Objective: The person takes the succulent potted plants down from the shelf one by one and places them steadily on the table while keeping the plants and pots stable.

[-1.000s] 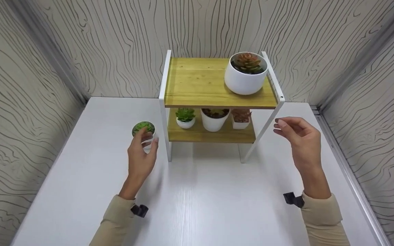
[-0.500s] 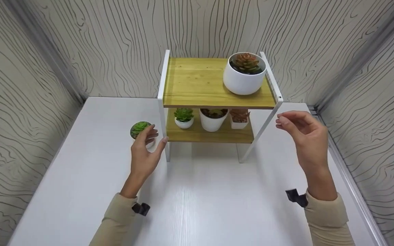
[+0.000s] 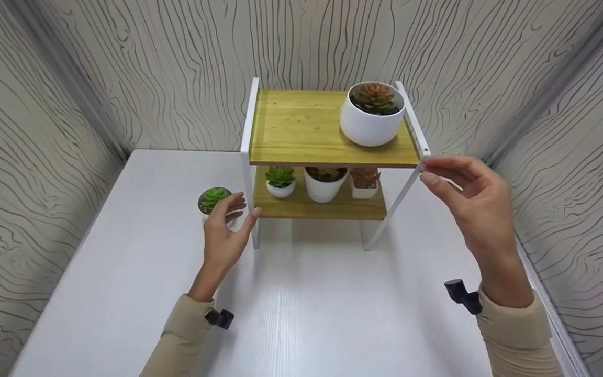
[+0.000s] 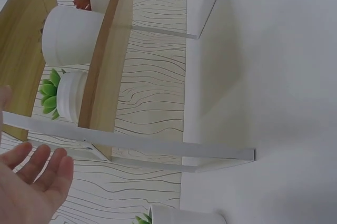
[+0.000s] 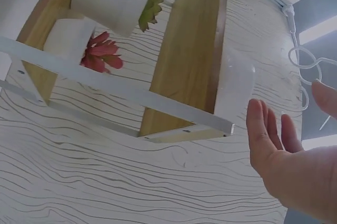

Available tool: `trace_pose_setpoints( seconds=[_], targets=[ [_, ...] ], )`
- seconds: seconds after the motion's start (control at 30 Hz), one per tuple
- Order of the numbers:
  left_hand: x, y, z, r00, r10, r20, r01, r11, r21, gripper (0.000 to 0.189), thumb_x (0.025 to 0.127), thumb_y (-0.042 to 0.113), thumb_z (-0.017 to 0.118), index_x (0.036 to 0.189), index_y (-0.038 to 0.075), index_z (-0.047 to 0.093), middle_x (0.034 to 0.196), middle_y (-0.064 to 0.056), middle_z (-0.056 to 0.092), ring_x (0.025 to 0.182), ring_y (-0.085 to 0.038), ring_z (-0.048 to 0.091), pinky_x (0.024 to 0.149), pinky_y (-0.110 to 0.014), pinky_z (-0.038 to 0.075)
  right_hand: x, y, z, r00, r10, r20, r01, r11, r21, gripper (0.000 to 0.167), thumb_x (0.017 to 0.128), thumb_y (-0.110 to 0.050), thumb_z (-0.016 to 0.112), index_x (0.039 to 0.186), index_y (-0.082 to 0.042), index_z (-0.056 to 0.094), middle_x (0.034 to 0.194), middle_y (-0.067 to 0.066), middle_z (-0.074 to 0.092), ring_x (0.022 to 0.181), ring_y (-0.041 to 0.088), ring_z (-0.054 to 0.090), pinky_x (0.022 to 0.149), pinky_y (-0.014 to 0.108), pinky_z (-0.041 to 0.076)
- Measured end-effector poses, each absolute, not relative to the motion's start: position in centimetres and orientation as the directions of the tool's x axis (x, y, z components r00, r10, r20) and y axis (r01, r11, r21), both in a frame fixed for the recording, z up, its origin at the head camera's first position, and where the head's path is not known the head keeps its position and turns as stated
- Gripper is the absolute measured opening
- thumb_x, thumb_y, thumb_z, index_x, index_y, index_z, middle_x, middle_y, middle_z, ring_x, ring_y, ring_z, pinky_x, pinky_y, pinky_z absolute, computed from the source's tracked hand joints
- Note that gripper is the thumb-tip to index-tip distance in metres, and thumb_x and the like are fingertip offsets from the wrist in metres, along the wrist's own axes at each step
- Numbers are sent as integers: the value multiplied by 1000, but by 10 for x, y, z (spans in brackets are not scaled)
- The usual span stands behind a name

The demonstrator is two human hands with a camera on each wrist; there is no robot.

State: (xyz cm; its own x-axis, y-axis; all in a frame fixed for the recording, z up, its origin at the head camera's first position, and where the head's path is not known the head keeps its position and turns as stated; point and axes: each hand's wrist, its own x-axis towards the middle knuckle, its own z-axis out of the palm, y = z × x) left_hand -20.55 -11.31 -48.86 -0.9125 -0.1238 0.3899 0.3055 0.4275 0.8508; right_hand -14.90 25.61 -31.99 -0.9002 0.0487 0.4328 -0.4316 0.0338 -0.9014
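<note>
A two-tier shelf with wooden boards (image 3: 296, 125) and a white frame stands mid-table. My left hand (image 3: 223, 241) is at its left front leg (image 4: 131, 138), fingers loosely bent on one side and thumb on the other, holding nothing. Behind that hand, partly hidden, a potted green succulent (image 3: 212, 199) stands on the table. Close to the upper right front corner (image 3: 425, 153) is my right hand (image 3: 484, 214); the right wrist view shows a gap between its fingers and the frame. A large white pot (image 3: 369, 125) with a reddish succulent occupies the top board's right side.
On the lower board are a small green succulent (image 3: 280, 178), a white round pot (image 3: 324, 186) and a red succulent in a square pot (image 3: 364, 188). Wood-grain patterned walls (image 3: 186, 78) enclose the white table (image 3: 301, 309). A white cable (image 5: 300, 66) hangs in the right wrist view.
My left hand has shifted right, from in front of the table succulent to the shelf's left front leg. My right hand has risen toward the upper right corner. The pots stay put.
</note>
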Motion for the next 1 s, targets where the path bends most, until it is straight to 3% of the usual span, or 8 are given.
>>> trace_pose_setpoints(
  seconds=[0.23,0.5,0.73,1.0],
  targets=[
    [-205,-111,-486,-914,-142,381,293,421,859,59,86,52,65,127,11,58,122,-7,65,114,-18,64,100,-34,54,-143,239,-292,-930,21,367,-331,386,-861,44,83,-13,75,123,-2,61,122,10,64,112,16,65,92,15,53],
    [-208,-108,-484,-908,-134,396,322,379,868,54,86,49,67,126,13,59,119,-5,65,114,-19,63,99,-34,54,-143,227,-271,-965,19,260,-204,563,-801,59,81,-30,78,131,-9,55,129,7,60,117,14,61,94,11,51],
    [-210,-105,-483,-909,-129,396,341,313,886,49,86,43,69,124,13,61,115,-4,65,111,-18,64,97,-32,55,-150,221,-251,-998,19,66,-37,664,-747,85,75,-54,76,141,-11,44,141,10,52,128,28,55,105,43,49],
    [-209,-104,-480,-918,-136,373,324,285,902,49,85,43,70,122,13,61,115,-7,66,111,-24,65,95,-28,56,-170,217,-228,-999,32,-16,33,682,-730,109,70,-61,76,151,-8,26,153,12,39,136,32,48,107,51,45]
  ],
)
